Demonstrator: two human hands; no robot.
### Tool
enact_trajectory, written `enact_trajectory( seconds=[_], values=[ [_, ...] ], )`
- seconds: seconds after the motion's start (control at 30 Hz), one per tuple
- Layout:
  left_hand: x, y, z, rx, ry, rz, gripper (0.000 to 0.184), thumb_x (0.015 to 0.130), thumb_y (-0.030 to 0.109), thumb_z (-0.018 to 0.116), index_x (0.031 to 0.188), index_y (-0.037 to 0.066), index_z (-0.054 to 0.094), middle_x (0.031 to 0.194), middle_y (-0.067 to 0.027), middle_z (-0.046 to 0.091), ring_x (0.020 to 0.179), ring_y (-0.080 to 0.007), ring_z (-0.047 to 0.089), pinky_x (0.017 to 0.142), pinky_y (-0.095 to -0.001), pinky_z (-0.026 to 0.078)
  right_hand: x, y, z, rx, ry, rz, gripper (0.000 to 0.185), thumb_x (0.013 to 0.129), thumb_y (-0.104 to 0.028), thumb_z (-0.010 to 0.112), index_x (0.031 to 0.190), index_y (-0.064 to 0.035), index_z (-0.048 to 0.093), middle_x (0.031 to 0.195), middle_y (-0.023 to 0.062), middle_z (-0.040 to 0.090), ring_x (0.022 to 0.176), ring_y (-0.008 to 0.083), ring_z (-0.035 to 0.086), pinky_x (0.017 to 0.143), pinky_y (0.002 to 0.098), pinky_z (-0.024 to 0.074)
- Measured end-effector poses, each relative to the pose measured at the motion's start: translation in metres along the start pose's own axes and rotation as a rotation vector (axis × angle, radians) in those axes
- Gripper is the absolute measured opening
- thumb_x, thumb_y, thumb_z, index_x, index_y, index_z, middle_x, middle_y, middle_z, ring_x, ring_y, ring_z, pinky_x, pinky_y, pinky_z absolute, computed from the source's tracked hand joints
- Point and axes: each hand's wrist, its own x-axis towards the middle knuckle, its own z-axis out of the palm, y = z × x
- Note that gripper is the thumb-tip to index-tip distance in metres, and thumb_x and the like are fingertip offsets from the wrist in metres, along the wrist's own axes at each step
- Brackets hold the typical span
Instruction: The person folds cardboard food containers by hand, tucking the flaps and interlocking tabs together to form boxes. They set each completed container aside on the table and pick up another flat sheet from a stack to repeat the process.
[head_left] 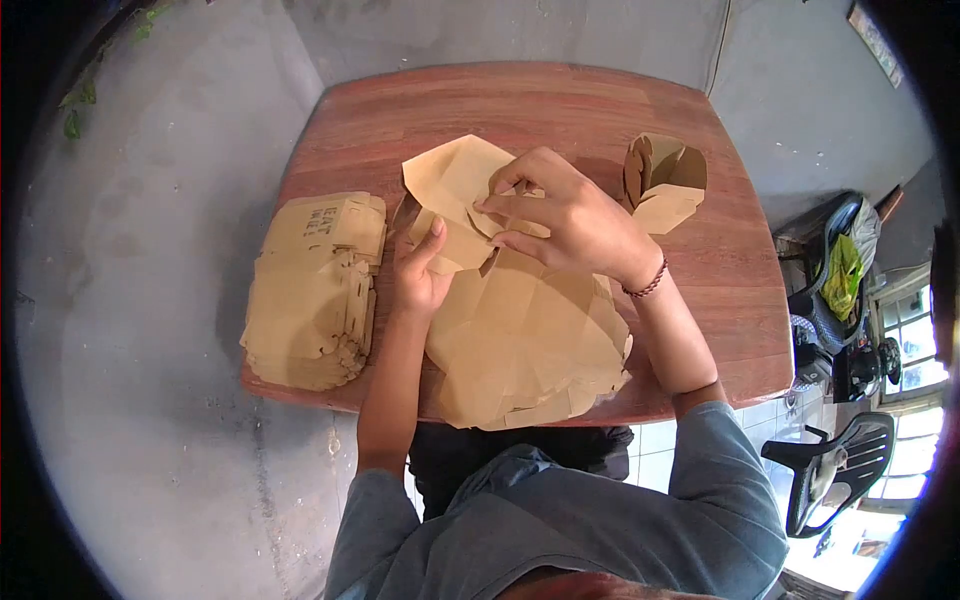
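Observation:
A partly folded brown cardboard food box [458,172] is held up above the middle of the table. My left hand [420,268] grips its near left side, thumb on the outer panel and fingers hidden behind it. My right hand [565,215] pinches a flap on the box's right side between thumb and fingers. Below both hands lies a pile of flat, unfolded box blanks [525,345]. To the right of my right hand stands a folded box [668,190] with its flaps up.
A stack of flat box blanks with printed lettering [310,290] sits at the left of the wooden table [500,95]. Grey walls stand behind and to the left. At the right are a dark plastic chair [845,465] and another chair holding bags [840,275].

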Motion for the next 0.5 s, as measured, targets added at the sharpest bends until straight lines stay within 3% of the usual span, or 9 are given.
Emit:
enact_trajectory(
  seconds=[0.37,0.5],
  values=[
    [-0.002,0.001,0.011,0.020,-0.003,-0.029,0.046,0.100,0.016,0.057,0.140,-0.001,0.044,0.134,-0.0126,0.056,0.124,-0.0239,0.056,0.104,-0.0416,0.045,-0.003,0.001,-0.005,-0.010,-0.010,0.011,0.038,0.071,-0.010,0.083,0.108,-0.0125,0.075,0.109,0.0080,0.062,0.098,0.0254,0.061,0.079,0.0352,0.0561],
    [-0.003,0.001,0.000,0.023,-0.034,-0.057,0.045,0.099,0.016,0.055,0.140,0.001,0.046,0.136,-0.0123,0.056,0.128,-0.0264,0.053,0.108,-0.0466,0.042,-0.003,0.007,-0.002,-0.041,-0.016,-0.010,0.034,0.075,-0.012,0.081,0.108,-0.0138,0.076,0.110,0.0066,0.062,0.098,0.0246,0.061,0.078,0.0343,0.0551]
  ],
)
